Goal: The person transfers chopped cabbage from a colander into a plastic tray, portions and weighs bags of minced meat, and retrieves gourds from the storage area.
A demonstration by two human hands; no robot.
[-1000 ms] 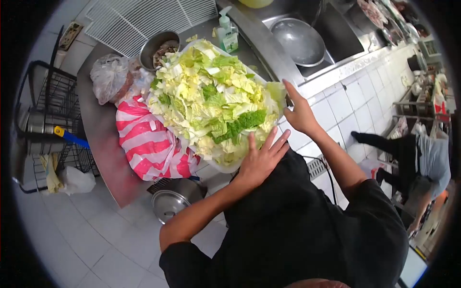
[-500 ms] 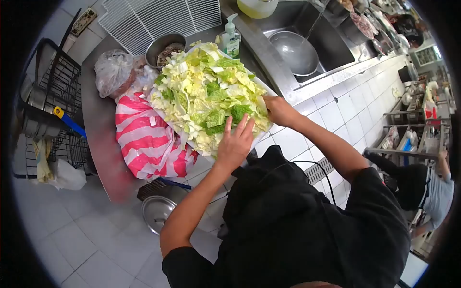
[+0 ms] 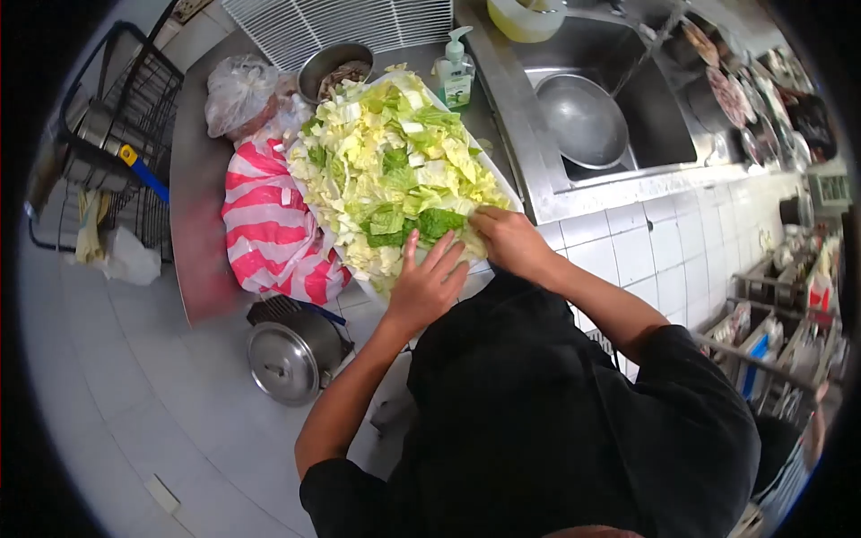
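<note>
A heap of chopped napa cabbage [image 3: 386, 166], pale yellow with some dark green pieces, fills a white tray [image 3: 496, 170] on the metal counter. My left hand [image 3: 429, 282] rests with spread fingers on the leaves at the tray's near side, below a dark green leaf piece [image 3: 439, 221]. Over the near right corner, my right hand [image 3: 511, 240] has its fingers curled together beside that leaf. What its fingertips pinch, if anything, is hidden.
Left of the tray lie a red-and-white striped bag [image 3: 269, 220] and a clear plastic bag [image 3: 240, 94]. Behind are a metal pot [image 3: 334, 70] and a soap bottle [image 3: 456, 73]. Water runs into a sink holding a metal bowl [image 3: 583, 121]. A lidded pot [image 3: 285, 363] stands below.
My right hand has moved from the tray's right edge inward over the cabbage, closer to my left hand. My left hand has slid slightly toward me. The whole view has shifted.
</note>
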